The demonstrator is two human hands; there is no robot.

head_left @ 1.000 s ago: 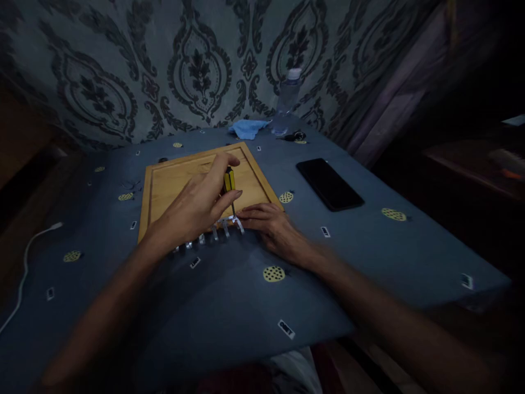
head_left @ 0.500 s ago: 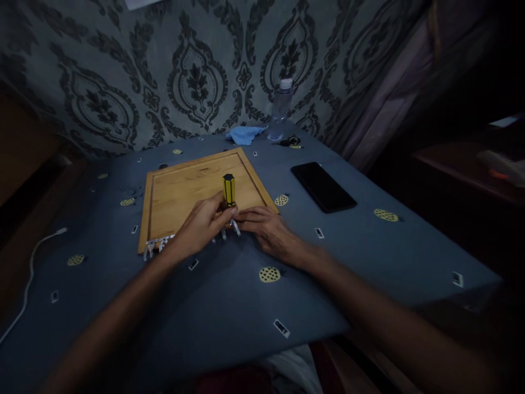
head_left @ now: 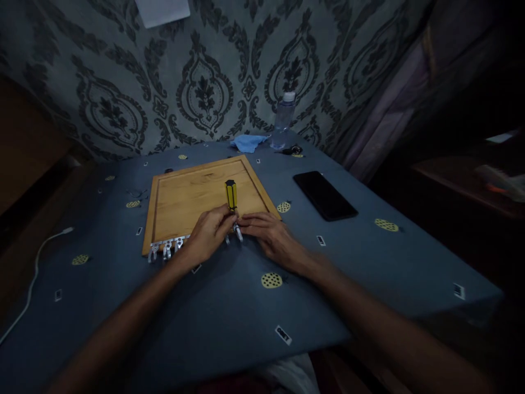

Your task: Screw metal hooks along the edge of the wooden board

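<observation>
The left hand (head_left: 210,232) keeps its grip narrow on the nearly upright yellow-black screwdriver (head_left: 231,195), at the metal hook rail (head_left: 167,247) along the near edge of the wooden board (head_left: 192,200). The right hand (head_left: 273,235) lies beside; its grip I cannot tell.

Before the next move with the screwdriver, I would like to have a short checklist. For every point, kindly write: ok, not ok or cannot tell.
1. Screwdriver close to upright: ok.
2. Left hand gripping it low, below most of the yellow handle: ok.
3. Screwdriver tip seated properly: cannot tell, the fingers hide it.
4. Whole row of metal hooks visible: not ok, the left hand covers its middle.
5. Right hand near the right end of the row: ok.
6. Phone apart from the wooden board: ok.
</observation>
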